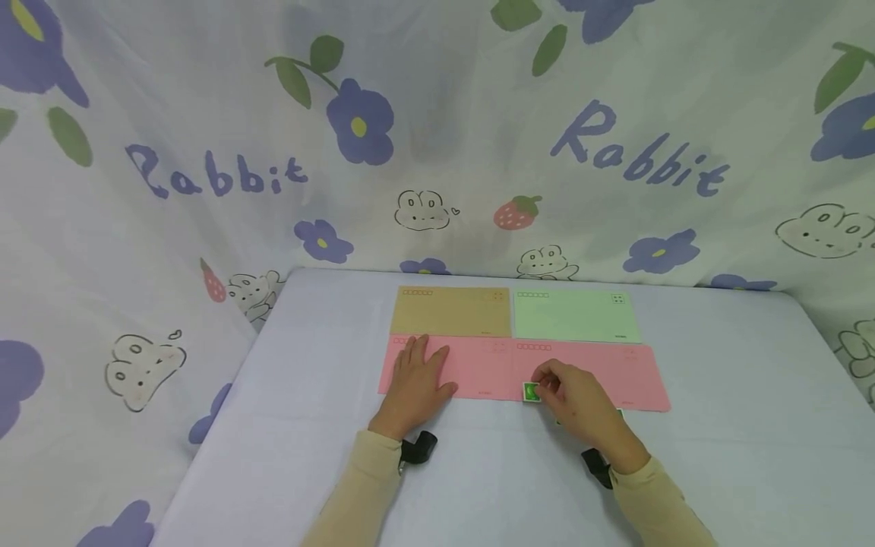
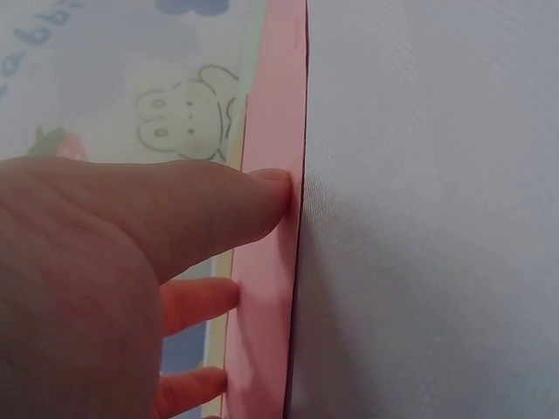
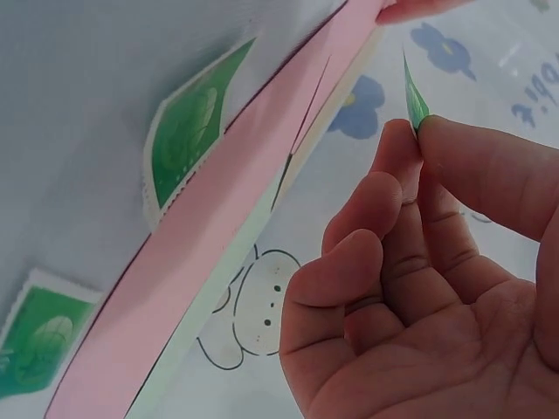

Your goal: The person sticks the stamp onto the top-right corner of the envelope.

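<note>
My left hand (image 1: 415, 384) lies with its fingers spread on the left pink envelope (image 1: 478, 368). In the left wrist view the thumb (image 2: 253, 201) rests close to that envelope's near edge. Thumb and forefinger of my right hand (image 1: 577, 399) pinch a small green stamp with a white border (image 1: 532, 392), over the lower left corner of the right pink envelope (image 1: 629, 376). Its face is turned edge-on in the right wrist view. Two more green stamps, one curled (image 3: 190, 131) and one flatter (image 3: 44, 340), lie along the near edge of the pink paper, mostly hidden behind my right hand in the head view.
Behind the pink envelopes lie a brown envelope (image 1: 451, 311) and a pale green envelope (image 1: 574, 317), side by side. All rest on a table with a white cloth (image 1: 287, 410). A patterned curtain (image 1: 451, 137) hangs behind it. Each wrist wears a black camera (image 1: 418, 448).
</note>
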